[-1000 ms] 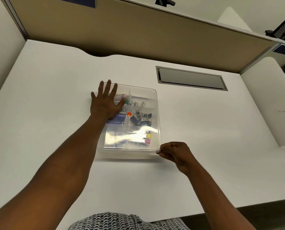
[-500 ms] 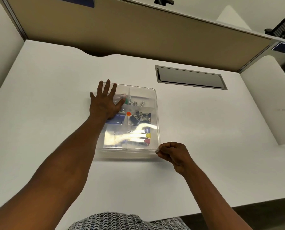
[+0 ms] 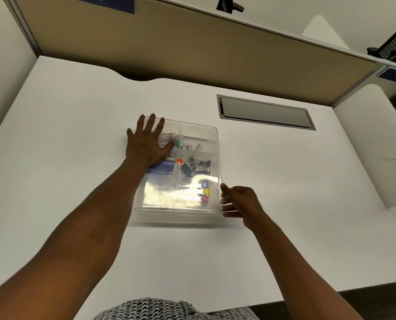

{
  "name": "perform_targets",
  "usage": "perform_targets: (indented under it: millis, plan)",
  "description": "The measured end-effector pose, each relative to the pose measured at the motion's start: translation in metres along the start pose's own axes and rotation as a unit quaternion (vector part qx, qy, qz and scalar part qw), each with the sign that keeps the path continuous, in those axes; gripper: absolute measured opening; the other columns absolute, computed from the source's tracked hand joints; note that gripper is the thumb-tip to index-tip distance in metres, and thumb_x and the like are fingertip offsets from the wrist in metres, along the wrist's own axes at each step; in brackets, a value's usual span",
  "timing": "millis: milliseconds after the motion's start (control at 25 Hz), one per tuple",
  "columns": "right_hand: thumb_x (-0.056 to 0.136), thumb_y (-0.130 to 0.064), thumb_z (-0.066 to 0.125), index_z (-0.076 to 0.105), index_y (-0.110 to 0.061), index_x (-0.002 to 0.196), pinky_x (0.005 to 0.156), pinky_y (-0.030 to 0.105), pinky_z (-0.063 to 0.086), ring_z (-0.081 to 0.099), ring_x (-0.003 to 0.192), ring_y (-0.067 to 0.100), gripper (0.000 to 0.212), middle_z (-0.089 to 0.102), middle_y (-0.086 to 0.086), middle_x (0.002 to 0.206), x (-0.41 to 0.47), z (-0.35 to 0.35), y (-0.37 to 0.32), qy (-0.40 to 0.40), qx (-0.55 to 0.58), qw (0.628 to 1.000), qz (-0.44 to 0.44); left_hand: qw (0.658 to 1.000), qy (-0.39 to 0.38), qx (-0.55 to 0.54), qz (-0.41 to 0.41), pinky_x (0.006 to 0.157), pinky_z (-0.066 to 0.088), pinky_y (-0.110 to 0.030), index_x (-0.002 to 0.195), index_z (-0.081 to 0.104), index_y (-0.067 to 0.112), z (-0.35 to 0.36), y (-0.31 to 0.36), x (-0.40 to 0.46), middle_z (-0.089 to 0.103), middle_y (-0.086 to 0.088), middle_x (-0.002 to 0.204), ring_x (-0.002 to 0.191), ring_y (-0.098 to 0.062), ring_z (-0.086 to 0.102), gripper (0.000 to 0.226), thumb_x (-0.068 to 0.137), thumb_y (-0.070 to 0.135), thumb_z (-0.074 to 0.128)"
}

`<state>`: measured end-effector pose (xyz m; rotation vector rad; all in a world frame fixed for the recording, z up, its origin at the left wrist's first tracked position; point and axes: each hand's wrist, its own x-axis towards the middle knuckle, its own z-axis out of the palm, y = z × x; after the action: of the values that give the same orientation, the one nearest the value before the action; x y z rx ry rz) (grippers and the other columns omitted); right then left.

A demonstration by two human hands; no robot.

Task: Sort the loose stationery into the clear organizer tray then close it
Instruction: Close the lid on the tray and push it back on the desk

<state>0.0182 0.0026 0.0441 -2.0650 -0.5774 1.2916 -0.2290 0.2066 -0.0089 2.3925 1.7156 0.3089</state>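
Clear plastic lid [image 3: 193, 204] now lies flat over the organizer tray [image 3: 215, 139] mid-worktop [image 3: 284, 204], the left hand [image 3: 146, 144] pressing flat on its far-left corner while the right hand [image 3: 241, 199] has uncurled from its pinch, fingers loose beside the near-right corner, so closing looks finished.

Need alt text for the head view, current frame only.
A left hand presses flat on the lid of a clear organizer tray on a white desk, while the right hand touches its near right corner. Binder clips show inside.
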Motion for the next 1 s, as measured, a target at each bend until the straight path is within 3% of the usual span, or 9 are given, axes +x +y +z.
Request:
perform_targets:
  millis: [200,400,520,640,1000]
  plan:
    - [0.09,-0.044,0.069,0.069,0.004,0.088,0.056,0.035,0.06,0.073,0.062,0.027,0.048,0.074,0.019,0.081,0.036,0.008,-0.043,0.026,-0.029,0.998,-0.047,1.0,-0.004,0.001,0.0,0.109,0.028,-0.066,0.154,0.017,0.031,-0.001,0.001,0.0,0.015,-0.004,0.163,0.15,-0.031,0.009,0.08,0.088,0.074,0.032]
    - [0.088,-0.07,0.053,0.073,0.0,0.075,0.058,0.034,0.061,0.075,0.063,0.024,0.074,0.075,0.013,0.069,0.075,0.016,-0.088,0.065,-0.133,0.988,-0.052,1.0,-0.015,-0.008,-0.005,0.112,0.024,-0.065,0.155,0.013,0.032,-0.003,0.002,-0.002,0.009,-0.001,0.165,0.151,-0.028,0.004,0.08,0.088,0.074,0.03]
    - [0.088,-0.078,0.036,0.071,-0.002,0.064,0.063,0.034,0.061,0.075,0.065,0.025,0.088,0.074,0.013,0.064,0.096,0.02,-0.114,0.039,-0.219,0.973,-0.053,1.0,-0.013,-0.013,-0.009,0.113,0.023,-0.064,0.155,0.013,0.032,-0.002,0.002,-0.002,0.007,0.001,0.165,0.152,-0.027,0.002,0.081,0.088,0.075,0.029]
    - [0.092,-0.077,0.025,0.068,-0.002,0.068,0.07,0.034,0.056,0.074,0.068,0.028,0.09,0.072,0.014,0.064,0.115,0.021,-0.135,-0.005,-0.268,0.963,-0.013,1.0,-0.018,-0.017,-0.012,0.115,0.021,-0.064,0.155,0.008,0.033,-0.002,0.0,0.0,0.001,0.002,0.166,0.152,-0.026,-0.001,0.083,0.087,0.077,0.026]
    - [0.096,-0.072,0.025,0.07,-0.004,0.068,0.088,0.043,0.051,0.076,0.074,0.027,0.086,0.073,0.012,0.065,0.139,0.012,-0.157,-0.089,-0.347,0.934,0.005,0.999,-0.009,-0.027,-0.015,0.116,0.02,-0.063,0.155,0.007,0.034,0.002,0.002,0.0,0.0,0.002,0.166,0.152,-0.026,-0.002,0.083,0.087,0.078,0.025]
